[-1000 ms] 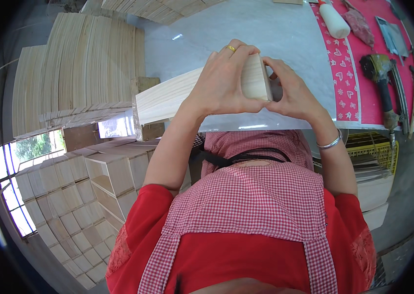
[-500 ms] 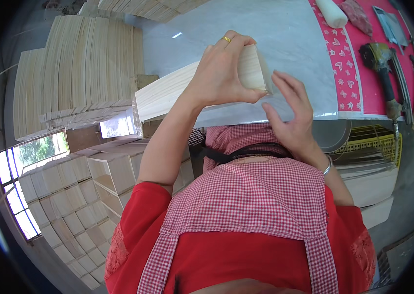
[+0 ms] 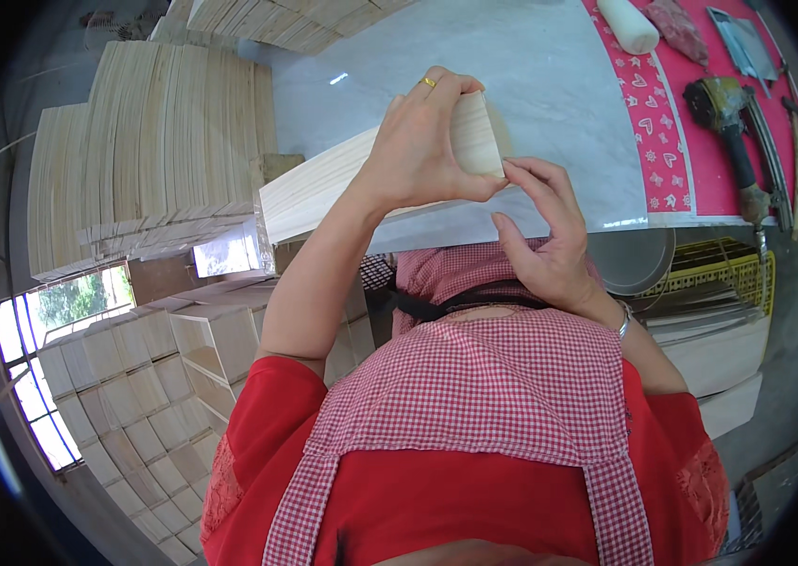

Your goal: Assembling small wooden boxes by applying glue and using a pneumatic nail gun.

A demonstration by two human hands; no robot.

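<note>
A long, pale wooden box-like piece lies at the near edge of the table, its left end beside the stacked boards. My left hand, with a ring on one finger, spans its right end, thumb on the near side and fingers over the far side. Touching the near right corner are the fingertips of my right hand, whose thumb stands apart below; nothing shows in its grasp. The piece's underside and its inside are hidden.
Tall stacks of thin boards stand at the left. At the right, a nail gun, a hammer and a white roll lie on a pink cover. Below are finished wooden boxes and a yellow crate.
My right hand has moved left, and its fingertips now meet the near right corner of the wooden piece. The left hand keeps its hold, and the view has shifted slightly.
</note>
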